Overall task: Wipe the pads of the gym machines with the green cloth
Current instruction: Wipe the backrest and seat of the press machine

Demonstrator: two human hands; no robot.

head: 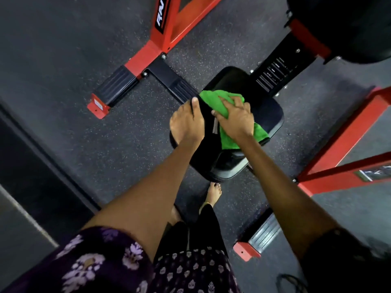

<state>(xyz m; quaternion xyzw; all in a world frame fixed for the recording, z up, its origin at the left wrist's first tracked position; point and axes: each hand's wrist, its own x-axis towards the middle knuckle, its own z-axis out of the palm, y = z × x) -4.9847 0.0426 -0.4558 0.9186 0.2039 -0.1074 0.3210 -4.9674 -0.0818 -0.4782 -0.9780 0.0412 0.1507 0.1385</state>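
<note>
The right hand (236, 118) is gripping the bunched green cloth (226, 115) on the black seat pad (268, 115) at frame centre. The cloth is lying lengthwise from upper left to lower right. The left hand (187, 121) is gripping the pad's left edge.

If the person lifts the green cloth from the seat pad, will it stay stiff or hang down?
The green cloth probably hangs limp: it bunches under the right hand and drapes on the seat pad. It looks light and plush, so hardly slippery.

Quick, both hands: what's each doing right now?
Left hand: grips the seat pad edge.
Right hand: holds the green cloth against the pad.
</note>
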